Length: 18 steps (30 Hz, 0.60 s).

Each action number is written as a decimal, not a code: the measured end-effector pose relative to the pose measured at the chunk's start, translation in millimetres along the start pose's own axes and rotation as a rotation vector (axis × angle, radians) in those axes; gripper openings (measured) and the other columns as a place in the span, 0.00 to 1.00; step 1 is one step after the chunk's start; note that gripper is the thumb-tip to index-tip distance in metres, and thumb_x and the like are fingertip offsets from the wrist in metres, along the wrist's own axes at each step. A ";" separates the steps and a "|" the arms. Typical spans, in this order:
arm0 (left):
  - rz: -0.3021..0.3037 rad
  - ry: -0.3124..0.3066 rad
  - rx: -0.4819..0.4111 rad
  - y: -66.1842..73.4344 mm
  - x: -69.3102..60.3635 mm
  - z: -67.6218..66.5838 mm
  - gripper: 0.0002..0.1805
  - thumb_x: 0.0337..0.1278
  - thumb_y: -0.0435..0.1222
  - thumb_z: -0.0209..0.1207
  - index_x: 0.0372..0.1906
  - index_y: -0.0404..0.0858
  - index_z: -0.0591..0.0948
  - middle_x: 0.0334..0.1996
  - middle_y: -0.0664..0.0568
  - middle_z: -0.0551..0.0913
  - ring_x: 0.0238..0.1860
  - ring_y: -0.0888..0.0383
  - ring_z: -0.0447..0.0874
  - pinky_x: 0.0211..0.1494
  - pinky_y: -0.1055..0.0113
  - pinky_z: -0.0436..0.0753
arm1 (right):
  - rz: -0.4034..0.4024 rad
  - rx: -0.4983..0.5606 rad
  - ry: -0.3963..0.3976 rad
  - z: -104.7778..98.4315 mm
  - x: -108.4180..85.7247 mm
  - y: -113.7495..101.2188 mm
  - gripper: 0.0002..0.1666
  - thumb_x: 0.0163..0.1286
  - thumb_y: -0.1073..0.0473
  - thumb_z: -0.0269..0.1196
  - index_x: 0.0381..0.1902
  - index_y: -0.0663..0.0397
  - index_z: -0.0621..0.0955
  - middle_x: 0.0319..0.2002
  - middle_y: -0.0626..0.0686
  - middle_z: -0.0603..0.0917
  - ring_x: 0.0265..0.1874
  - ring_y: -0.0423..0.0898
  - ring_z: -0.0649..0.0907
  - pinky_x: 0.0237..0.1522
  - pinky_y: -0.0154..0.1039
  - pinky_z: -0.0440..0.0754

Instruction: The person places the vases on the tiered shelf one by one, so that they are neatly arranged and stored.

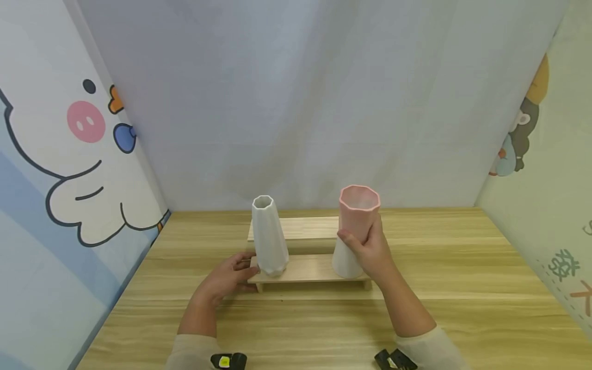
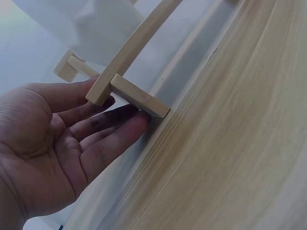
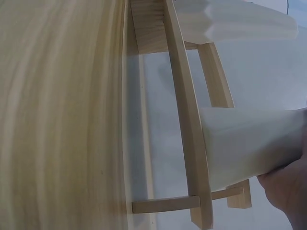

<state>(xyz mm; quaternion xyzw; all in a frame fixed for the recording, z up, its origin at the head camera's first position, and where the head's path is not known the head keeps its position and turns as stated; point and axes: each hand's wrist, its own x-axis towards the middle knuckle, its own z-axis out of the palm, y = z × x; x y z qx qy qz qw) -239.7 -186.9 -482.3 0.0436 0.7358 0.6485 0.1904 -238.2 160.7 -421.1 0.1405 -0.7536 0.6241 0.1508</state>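
Observation:
A two-step wooden stand [image 1: 305, 268] bears two vases. My left hand [image 1: 227, 277] holds the stand's left end, thumb at the board's edge; in the left wrist view its fingers [image 2: 120, 136] lie against the short leg [image 2: 139, 96]. Close to that thumb, a white faceted vase [image 1: 270, 239] stands upright on the lower step. At the right end of the same step is a taller vase [image 1: 358, 216], pink above and white below, which my right hand [image 1: 372, 252] grips round its middle. The right wrist view shows its white base [image 3: 249, 143] at the board; most of that hand is out of frame.
The wood-grain table [image 1: 305, 324] reaches back to a grey curtain [image 1: 296, 103]. Cartoon-printed panels stand at the left [image 1: 55, 180] and right [image 1: 536, 205]. The stand's raised rear step [image 1: 310, 227] lies behind the vases.

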 end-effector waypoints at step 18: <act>0.013 0.026 0.143 5.0 1.0 -2.1 0.35 0.63 0.49 0.63 0.71 0.46 0.66 0.70 0.43 0.68 0.66 0.42 0.72 0.58 0.52 0.84 | -0.043 -0.063 -0.146 -21.4 -2.8 -4.8 0.41 0.68 0.61 0.65 0.71 0.55 0.54 0.61 0.57 0.71 0.56 0.51 0.75 0.59 0.54 0.78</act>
